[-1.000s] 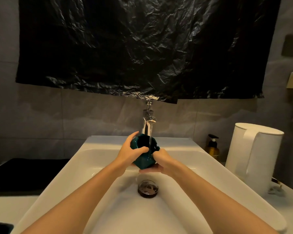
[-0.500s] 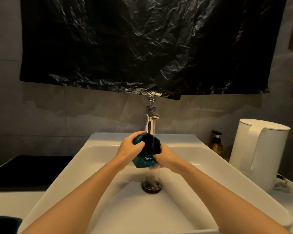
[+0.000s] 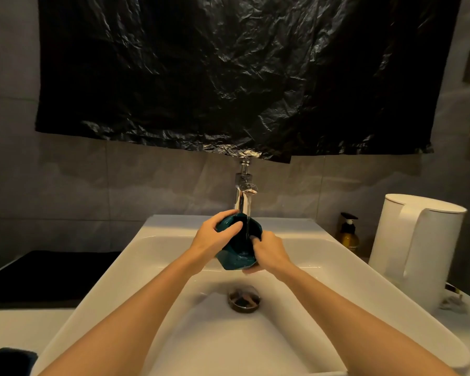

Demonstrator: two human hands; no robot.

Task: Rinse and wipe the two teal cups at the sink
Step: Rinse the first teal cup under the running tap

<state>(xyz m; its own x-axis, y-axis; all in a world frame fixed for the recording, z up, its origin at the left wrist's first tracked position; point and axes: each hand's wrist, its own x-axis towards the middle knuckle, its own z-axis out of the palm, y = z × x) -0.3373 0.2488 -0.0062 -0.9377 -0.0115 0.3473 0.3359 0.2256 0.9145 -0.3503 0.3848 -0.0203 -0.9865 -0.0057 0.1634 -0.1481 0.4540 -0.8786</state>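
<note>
A teal cup [image 3: 235,257] is held over the white sink [image 3: 152,256] under the chrome tap [image 3: 243,196], and a thin stream of water runs down into its tilted mouth. My left hand [image 3: 215,238] wraps the cup's left side and rim. My right hand [image 3: 269,252] grips its right side, with fingers hooked over the rim. I see only one teal cup; the other is out of view.
A dark drain [image 3: 243,298] lies below the cup. A white kettle [image 3: 415,251] and an amber pump bottle [image 3: 349,234] stand to the right. A black surface [image 3: 44,275] lies left of the sink, black plastic sheet [image 3: 242,77] covers the wall above.
Both hands have turned the cup a little under the stream, and my left fingers now reach further over its rim. The view has shifted slightly.
</note>
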